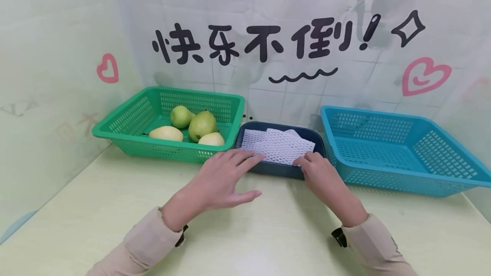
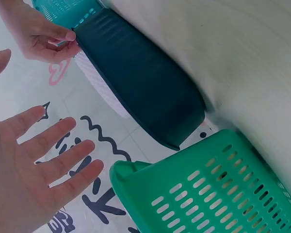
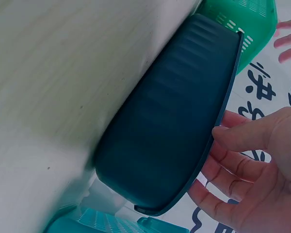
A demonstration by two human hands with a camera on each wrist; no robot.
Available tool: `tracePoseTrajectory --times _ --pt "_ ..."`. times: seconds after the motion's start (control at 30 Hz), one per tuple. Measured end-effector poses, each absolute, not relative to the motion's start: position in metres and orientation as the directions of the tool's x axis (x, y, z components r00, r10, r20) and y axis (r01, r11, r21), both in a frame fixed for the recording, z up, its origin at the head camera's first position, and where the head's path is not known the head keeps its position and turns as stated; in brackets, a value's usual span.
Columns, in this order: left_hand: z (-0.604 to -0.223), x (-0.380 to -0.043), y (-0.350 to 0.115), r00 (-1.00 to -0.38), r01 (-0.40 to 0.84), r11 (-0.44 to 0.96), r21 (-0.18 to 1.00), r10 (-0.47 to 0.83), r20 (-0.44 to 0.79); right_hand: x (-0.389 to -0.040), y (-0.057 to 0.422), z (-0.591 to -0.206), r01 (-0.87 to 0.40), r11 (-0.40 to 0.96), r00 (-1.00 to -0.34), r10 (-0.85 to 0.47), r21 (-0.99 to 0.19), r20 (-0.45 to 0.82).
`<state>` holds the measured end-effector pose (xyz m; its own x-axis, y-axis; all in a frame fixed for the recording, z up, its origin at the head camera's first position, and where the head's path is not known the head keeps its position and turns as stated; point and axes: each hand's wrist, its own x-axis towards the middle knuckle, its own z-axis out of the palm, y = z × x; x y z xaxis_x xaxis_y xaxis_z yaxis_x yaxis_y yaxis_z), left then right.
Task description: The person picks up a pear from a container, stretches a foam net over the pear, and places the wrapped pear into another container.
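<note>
A dark blue basket (image 1: 281,171) stands in the middle with white foam fruit nets (image 1: 281,146) piled inside. My right hand (image 1: 320,176) is at its near right rim. In the right wrist view the thumb (image 3: 233,138) lies on the outer side of that rim, and the other fingers go behind it; where their tips end is hidden. My left hand (image 1: 226,178) hovers by the basket's near left corner, fingers spread and holding nothing, as the left wrist view also shows of the left hand (image 2: 34,165).
A green basket (image 1: 153,145) at the left holds several pears (image 1: 202,125). To the right stands a light blue basket (image 1: 383,178). All three baskets sit along the back of a pale table (image 1: 261,233), against a wall sheet (image 1: 230,84) with writing.
</note>
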<state>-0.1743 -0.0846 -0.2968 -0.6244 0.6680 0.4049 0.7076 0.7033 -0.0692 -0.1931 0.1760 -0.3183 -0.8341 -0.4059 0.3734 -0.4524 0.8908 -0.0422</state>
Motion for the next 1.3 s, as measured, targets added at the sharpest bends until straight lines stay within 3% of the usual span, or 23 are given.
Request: tracePoseTrajectory --times 0.23,0.73,1.0,1.3 --pt "-0.288 -0.181 -0.097 -0.605 0.694 0.715 -0.077 0.639 0.474 -0.193 0.177 -0.319 -0.461 0.887 -0.824 -0.414 -0.033 0.386" --pt "-0.294 -0.215 -0.141 -0.722 0.566 0.822 0.070 0.452 0.524 -0.192 0.176 -0.321 -0.454 0.891 -0.817 -0.421 0.010 0.395" --pt "-0.302 -0.224 -0.150 -0.808 0.505 0.834 0.224 0.364 0.464 -0.191 0.175 -0.320 -0.454 0.891 -0.821 -0.423 0.010 0.383" --pt "-0.304 -0.230 -0.148 -0.905 0.371 0.899 0.234 0.293 0.307 -0.190 0.174 -0.318 -0.448 0.894 -0.822 -0.419 0.017 0.385"
